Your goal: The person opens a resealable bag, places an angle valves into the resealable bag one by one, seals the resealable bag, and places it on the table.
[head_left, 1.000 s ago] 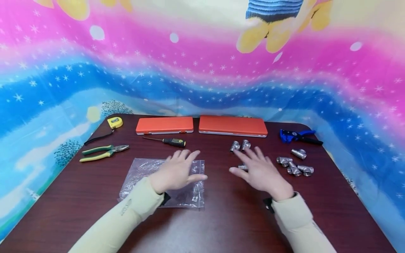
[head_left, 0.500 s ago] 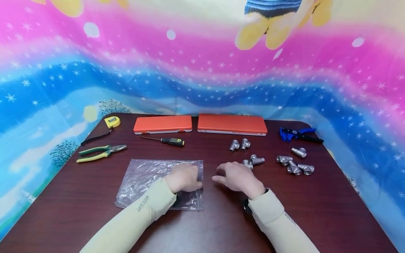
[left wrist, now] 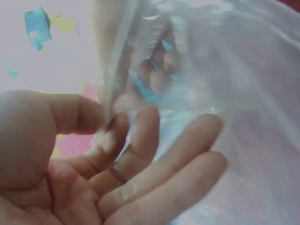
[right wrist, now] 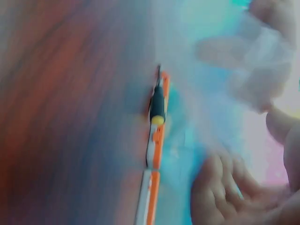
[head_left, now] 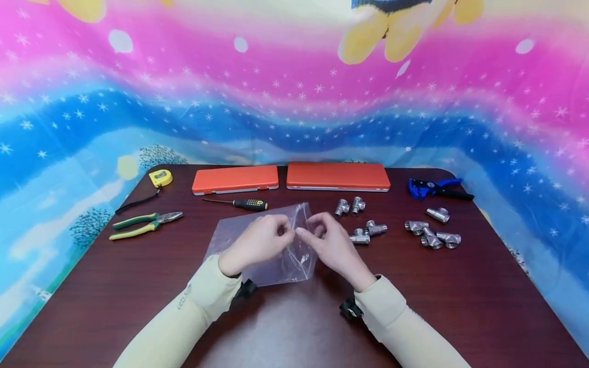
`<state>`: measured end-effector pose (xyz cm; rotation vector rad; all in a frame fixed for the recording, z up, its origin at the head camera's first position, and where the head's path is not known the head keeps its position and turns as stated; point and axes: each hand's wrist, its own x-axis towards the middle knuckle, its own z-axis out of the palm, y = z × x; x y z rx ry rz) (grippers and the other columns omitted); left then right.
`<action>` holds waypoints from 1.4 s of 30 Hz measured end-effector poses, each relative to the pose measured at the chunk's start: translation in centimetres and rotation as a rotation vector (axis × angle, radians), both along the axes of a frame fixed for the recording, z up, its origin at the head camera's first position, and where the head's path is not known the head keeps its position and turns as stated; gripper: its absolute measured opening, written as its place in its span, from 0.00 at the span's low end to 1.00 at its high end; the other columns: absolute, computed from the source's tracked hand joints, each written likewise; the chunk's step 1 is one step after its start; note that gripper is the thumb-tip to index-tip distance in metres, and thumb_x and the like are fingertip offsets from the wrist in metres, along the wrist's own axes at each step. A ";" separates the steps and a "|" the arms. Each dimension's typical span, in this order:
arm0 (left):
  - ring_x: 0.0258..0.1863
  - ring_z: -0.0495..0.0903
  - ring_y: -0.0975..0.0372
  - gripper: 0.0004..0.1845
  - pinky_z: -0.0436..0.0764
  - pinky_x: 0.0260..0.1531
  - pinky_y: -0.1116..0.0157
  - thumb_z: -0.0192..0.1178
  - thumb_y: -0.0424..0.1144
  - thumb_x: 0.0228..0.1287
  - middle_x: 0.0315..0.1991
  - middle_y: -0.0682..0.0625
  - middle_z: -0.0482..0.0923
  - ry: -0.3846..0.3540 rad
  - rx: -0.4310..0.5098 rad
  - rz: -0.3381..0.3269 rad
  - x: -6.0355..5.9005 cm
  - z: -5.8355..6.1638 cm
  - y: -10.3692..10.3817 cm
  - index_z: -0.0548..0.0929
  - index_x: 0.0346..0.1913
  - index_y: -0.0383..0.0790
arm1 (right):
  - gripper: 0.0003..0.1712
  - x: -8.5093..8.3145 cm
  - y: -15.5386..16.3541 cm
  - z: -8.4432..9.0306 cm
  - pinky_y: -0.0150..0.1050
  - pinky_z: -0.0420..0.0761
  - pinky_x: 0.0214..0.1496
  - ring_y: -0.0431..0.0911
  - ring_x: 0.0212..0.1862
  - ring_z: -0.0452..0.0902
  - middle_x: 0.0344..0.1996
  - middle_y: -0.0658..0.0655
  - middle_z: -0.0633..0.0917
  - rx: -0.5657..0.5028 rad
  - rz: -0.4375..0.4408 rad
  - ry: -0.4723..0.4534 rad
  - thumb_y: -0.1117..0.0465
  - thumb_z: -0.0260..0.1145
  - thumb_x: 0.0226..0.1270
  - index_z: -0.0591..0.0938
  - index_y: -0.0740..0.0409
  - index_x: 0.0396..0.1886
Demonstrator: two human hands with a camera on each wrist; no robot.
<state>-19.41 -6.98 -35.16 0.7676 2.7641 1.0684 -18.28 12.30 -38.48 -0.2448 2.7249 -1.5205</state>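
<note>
A clear zip-lock plastic bag [head_left: 271, 271] is raised and tilted over the table, its opening edge turned to the right. My left hand [head_left: 259, 237] pinches that edge between thumb and forefinger; in the left wrist view the other fingers [left wrist: 176, 161] spread along the film. From the other side, my right hand [head_left: 333, 245] holds the same edge with thumb and fingers, close to the left fingertips. Through the film, the left wrist view shows the right fingers curled. To the right of the bag lie two metal tee fittings [head_left: 360, 236], with two more tee fittings [head_left: 342, 207] behind them.
Several metal tees [head_left: 431, 238] lie farther right, below blue-and-black wire strippers [head_left: 434, 188]. Two orange cases [head_left: 338, 176] line the back edge. A screwdriver [head_left: 250, 204] lies before the left case. Pliers [head_left: 147, 225] and a yellow tape measure [head_left: 160, 177] are at left.
Both hands came down from above the table to the bag's right edge and took hold. The bag, flat before, has been lifted and shifted slightly right.
</note>
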 end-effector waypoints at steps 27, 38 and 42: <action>0.19 0.79 0.63 0.09 0.78 0.19 0.64 0.58 0.32 0.62 0.21 0.54 0.77 -0.007 0.269 0.053 3.1 2.6 0.4 0.70 0.28 0.43 | 0.09 1.1 -0.5 1.5 0.34 0.74 0.20 0.38 0.16 0.73 0.15 0.48 0.80 0.014 0.039 0.133 0.60 0.64 0.72 0.89 0.56 0.39; 0.11 0.75 0.55 0.05 0.79 0.18 0.59 0.50 0.30 0.61 0.15 0.46 0.68 -0.155 0.472 0.175 2.9 4.0 -0.8 0.67 0.38 0.38 | 0.09 1.0 0.7 2.5 0.38 0.77 0.19 0.43 0.14 0.76 0.12 0.49 0.79 0.119 0.007 0.032 0.55 0.65 0.72 0.87 0.54 0.36; 0.10 0.67 0.61 0.08 0.68 0.15 0.63 0.61 0.37 0.62 0.13 0.53 0.67 0.039 0.112 0.164 3.6 3.9 -0.3 0.71 0.38 0.44 | 0.12 1.7 0.3 2.6 0.37 0.66 0.15 0.38 0.12 0.66 0.08 0.43 0.70 0.308 -0.010 0.301 0.49 0.69 0.67 0.86 0.51 0.29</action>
